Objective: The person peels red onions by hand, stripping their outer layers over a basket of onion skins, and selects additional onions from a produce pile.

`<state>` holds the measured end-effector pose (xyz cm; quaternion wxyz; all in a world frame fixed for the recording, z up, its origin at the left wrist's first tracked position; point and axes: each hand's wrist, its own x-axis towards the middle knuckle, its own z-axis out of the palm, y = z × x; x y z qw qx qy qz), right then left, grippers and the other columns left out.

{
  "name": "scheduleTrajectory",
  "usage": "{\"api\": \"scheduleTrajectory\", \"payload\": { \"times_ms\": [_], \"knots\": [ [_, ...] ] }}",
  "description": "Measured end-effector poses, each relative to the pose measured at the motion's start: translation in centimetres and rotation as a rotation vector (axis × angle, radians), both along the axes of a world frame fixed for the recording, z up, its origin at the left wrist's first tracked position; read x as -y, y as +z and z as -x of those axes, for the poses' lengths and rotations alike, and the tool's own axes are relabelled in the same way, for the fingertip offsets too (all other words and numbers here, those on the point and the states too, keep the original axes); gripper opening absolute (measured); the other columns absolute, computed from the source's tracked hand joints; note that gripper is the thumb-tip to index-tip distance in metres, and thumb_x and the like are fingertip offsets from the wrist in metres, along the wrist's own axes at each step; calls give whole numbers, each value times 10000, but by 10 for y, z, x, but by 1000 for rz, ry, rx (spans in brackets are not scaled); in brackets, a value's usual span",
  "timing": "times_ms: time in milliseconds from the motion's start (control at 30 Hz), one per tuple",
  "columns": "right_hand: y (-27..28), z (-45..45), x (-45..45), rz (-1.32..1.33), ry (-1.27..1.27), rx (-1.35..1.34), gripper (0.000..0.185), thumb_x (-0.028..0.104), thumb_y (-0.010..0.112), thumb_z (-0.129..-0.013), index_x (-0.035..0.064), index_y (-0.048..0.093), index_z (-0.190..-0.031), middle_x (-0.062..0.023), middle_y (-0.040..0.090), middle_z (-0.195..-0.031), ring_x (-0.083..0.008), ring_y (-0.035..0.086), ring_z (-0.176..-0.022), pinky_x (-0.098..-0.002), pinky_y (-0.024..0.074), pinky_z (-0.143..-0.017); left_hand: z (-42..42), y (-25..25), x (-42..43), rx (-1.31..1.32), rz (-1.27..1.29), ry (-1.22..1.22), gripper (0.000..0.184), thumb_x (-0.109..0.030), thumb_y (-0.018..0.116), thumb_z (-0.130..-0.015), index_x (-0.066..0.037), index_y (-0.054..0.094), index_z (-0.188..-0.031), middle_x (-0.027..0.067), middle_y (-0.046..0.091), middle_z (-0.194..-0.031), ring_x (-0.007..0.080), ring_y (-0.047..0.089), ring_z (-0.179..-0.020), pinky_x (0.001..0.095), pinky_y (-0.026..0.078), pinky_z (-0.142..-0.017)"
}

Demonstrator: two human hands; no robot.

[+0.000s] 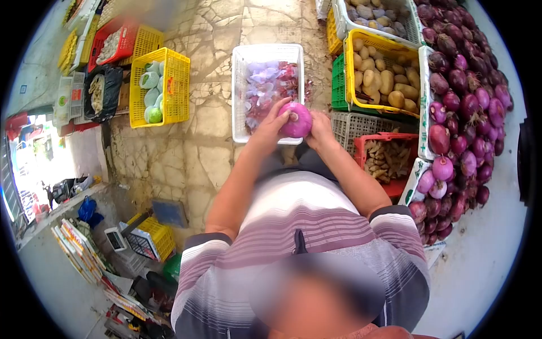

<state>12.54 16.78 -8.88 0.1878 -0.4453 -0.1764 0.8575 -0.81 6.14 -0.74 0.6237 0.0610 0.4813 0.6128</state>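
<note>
Right of the white crate (236,93): a long heap of onions (471,107), the largest item noted. Most are dark and look to be in their dry outer skins; a few paler, brighter ones (442,168) lie at the end nearer you. The crate, on the floor ahead of you, has papery purple and red scraps (274,90) spread inside.

Both your forearms angle inward, elbows bent, bringing your hands together over the crate's near edge. Left hand (272,125): partly closed, fingers and thumb curled against the onion (299,127) from its left side. Right hand (320,129): fingers bent in at the onion's right edge; cannot tell whether they grip it or a bit of skin.

The onion is held up above the crate's near right corner, a pale end facing up. Its visible side is smooth and bright, so that side is judged bare of dry skin; underside hidden, condition unknown.
</note>
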Motion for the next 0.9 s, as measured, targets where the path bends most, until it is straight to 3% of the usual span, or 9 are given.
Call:
{"api": "scheduleTrajectory", "payload": {
  "times_ms": [100, 300, 433, 467, 600, 700, 733, 800, 900],
  "knots": [
    [-9, 4, 13, -215, 70, 47, 239, 197, 563, -1035, -16, 655, -1095, -106, 719, -949, -220, 713, -805, -362, 591, -718, 8, -20, 13, 13, -39, 46, 408, -290, 508, -1080, -80, 493, -1430, 84, 566, -1313, 199, 578, -1221, 378, 541, -1002],
    [27, 24, 34, -1288, 436, 711, 276, 219, 614, -1001, -48, 682, -972, -166, 717, -812, -217, 700, -776, -404, 542, -711, 36, -34, 34, 370, 74, 198, 400, -356, 447, -1092, -71, 532, -1359, 180, 597, -1328, 323, 636, -1174, 536, 525, -1023],
    [10, 18, 22, -938, 239, 308, 268, 208, 636, -1006, 19, 684, -1189, -80, 718, -1028, -154, 675, -890, -310, 554, -766, 52, -22, 38, 363, 147, 215, 442, -414, 484, -1072, -91, 531, -1369, 166, 602, -1328, 317, 630, -1185, 608, 524, -990],
    [4, 16, 21, -868, 297, 173, 364, 237, 629, -1021, 57, 622, -1337, -77, 674, -1179, -147, 652, -1017, -301, 552, -827, 54, -25, 42, 343, 128, 201, 455, -429, 491, -1067, -96, 527, -1375, 162, 599, -1335, 318, 629, -1189, 622, 522, -985],
    [45, 31, 46, -523, 542, 69, 568, 333, 616, -1037, 65, 455, -1511, -96, 547, -1404, -180, 607, -1152, -326, 555, -924, 54, -15, 43, 295, 161, 116, 491, -461, 511, -1053, -117, 505, -1404, 150, 585, -1360, 315, 625, -1201, 622, 525, -983],
    [45, 33, 55, -516, 402, 8, 634, 394, 633, -1018, 45, 440, -1510, -79, 610, -1257, -103, 597, -910, -233, 528, -764, 54, -16, 41, 338, 187, 89, 491, -455, 508, -1057, -119, 489, -1415, 146, 573, -1380, 322, 620, -1216, 613, 527, -990],
    [51, 34, 65, -565, 308, 21, 583, 392, 600, -1038, 25, 474, -1472, -80, 610, -1270, -151, 601, -1078, -285, 520, -924, 52, -19, 41, 329, 147, 80, 482, -436, 505, -1061, -113, 473, -1417, 146, 598, -1316, 318, 648, -1117, 572, 557, -880],
    [47, 26, 65, -484, 222, -2, 535, 367, 581, -1049, 16, 497, -1444, -87, 610, -1285, -176, 583, -1160, -316, 489, -1004, 42, -20, 39, 317, 72, 55, 466, -396, 497, -1068, -100, 441, -1423, 145, 649, -1187, 311, 703, -921, 489, 618, -662],
    [39, 10, 61, -319, 18, -35, 441, 342, 527, -1073, 31, 550, -1386, -110, 628, -1288, -202, 624, -1141, -353, 511, -1004, 24, -7, 39, -2, 1, -69, 579, -313, 522, -1070, -53, 315, -1544, 159, 628, -1227, 290, 702, -922, 447, 629, -662]
  ]
}}
